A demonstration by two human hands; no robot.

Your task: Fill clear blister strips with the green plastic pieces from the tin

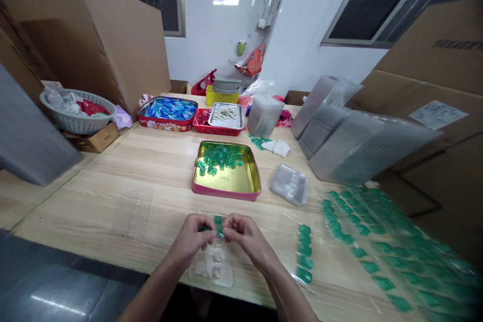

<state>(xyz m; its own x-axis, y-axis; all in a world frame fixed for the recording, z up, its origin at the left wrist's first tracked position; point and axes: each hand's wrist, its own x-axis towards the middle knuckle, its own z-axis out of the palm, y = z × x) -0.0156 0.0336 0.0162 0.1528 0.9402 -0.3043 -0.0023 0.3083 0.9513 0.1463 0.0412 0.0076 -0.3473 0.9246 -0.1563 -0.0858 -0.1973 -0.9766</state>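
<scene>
**Green pods pinched between both hands**

Left hand (188, 239) and right hand (246, 236) clenched close together, grasping green pods (218, 226) between them, just above a clear tray (211, 269) on the worktop (113, 211). Whitish pieces visible in the tray, partly hidden behind the hands. Clock directions taken from the hands: at 12 o'clock, a pink-and-gold tin (226, 193) holding a heap of loose pods; at 11 o'clock, a red tin (167, 124) of blue pods; at 10 o'clock, a white basket (77, 126). At 3 o'clock, a short column of pods (305, 254) on clear film, and beyond it, pod-filled sheets (377, 246) in rows. At 2 o'clock, stacked plastic trays (362, 146), tilted and blurred.
</scene>
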